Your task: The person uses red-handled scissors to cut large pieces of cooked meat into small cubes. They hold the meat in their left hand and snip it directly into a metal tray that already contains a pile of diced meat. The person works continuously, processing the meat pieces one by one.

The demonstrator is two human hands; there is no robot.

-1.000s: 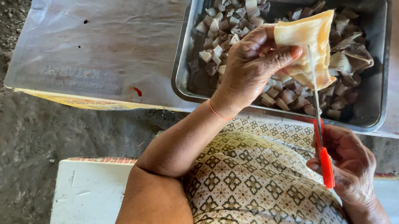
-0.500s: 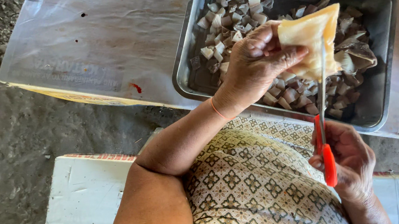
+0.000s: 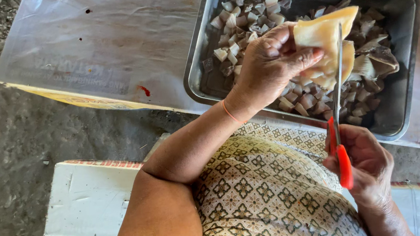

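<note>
A low surface wrapped in clear plastic sheeting [image 3: 99, 56] spans the top of the view, standing on rough grey ground [image 3: 0, 150]; on its right part rests a rectangular stainless-steel tray [image 3: 402, 14], its floor strewn with small pale and brownish cut pieces [image 3: 255, 6]; a white painted board [image 3: 91, 198] lies lower left, beside the person's patterned cream-and-brown cloth [image 3: 260, 196]. Above the tray the left hand [image 3: 269, 65] is closed around a pale yellow, flat, roughly triangular slab of flesh [image 3: 318, 33], thumb laid across its near face and fingers curled behind it, so the slab juts out to the right of the knuckles, over the cut pieces. The right hand [image 3: 366, 166], below the tray's near rim, grips the red handles of a pair of scissors [image 3: 338, 115]; its fingers are wrapped tight, and the thin metal blades rise upright across the slab's right edge, touching it.
</note>
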